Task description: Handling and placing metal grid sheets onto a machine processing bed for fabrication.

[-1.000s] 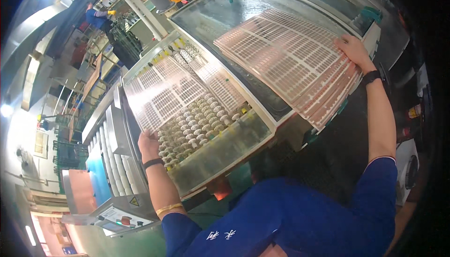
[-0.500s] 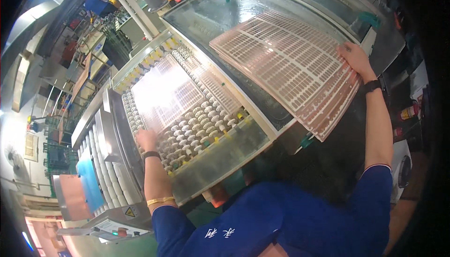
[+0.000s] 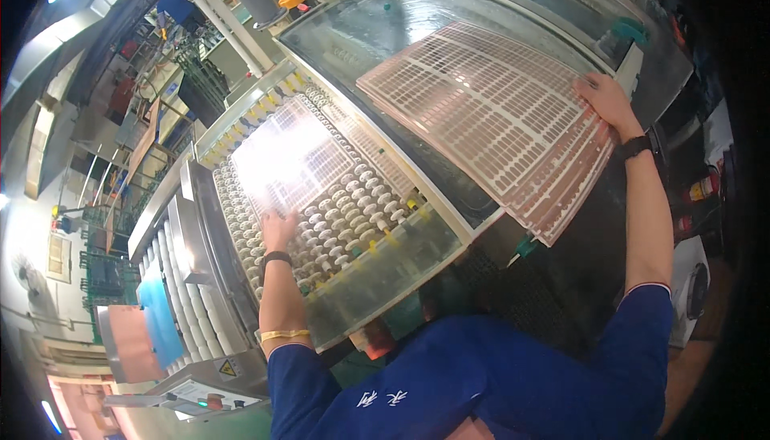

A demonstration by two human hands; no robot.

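Note:
A thin copper-coloured panel with a printed grid lies on rows of white roller wheels, bright glare covering part of it. At its near edge is my left hand, fingers apart and slightly blurred; whether they touch the panel I cannot tell. To the right, a fanned stack of similar copper-coloured grid panels rests on a glass-like cover, its near corner hanging past the edge. My right hand holds the stack's right edge, with fingers over the top and the underside of the grip hidden.
White rollers continue at the left, beside a blue sheet and a plain copper-coloured sheet. A control panel sits at the lower left. A pale frame bar divides the roller bed from the covered section.
My left hand has moved right along the near side of the panel on the rollers. That panel has shifted slightly right in view. My right hand stays on the stack.

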